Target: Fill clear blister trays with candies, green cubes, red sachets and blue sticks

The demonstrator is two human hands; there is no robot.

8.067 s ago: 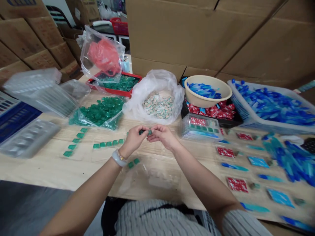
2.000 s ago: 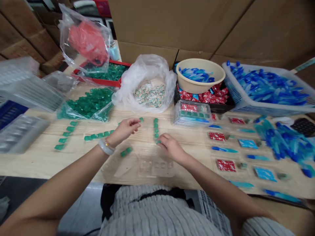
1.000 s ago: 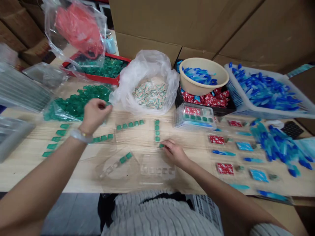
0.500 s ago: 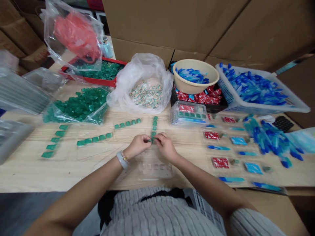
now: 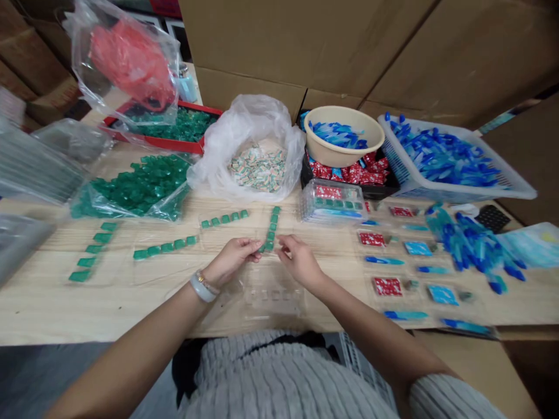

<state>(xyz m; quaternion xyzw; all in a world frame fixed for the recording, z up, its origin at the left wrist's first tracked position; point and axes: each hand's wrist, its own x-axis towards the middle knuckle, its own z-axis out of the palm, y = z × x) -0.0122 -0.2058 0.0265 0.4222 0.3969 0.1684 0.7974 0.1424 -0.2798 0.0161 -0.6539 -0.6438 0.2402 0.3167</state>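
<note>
Several green pieces [image 5: 272, 227] align; left hand [image 5: 230, 259], right hand [image 5: 301, 263] flank the nearest.

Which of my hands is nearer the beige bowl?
Right. The right hand is in front of the beige bowl, slightly left; the left hand is farther left.

Readable text: none. Cardboard box [image 5: 55, 96], far left: bears reddish print, too blurred to read. Red packet [image 5: 388, 286], right, near row: carries white marks; whether lettering or pattern cannot be told. Blue packet [image 5: 443, 295], near it on the right: shows pale marks, equally unreadable.
</note>
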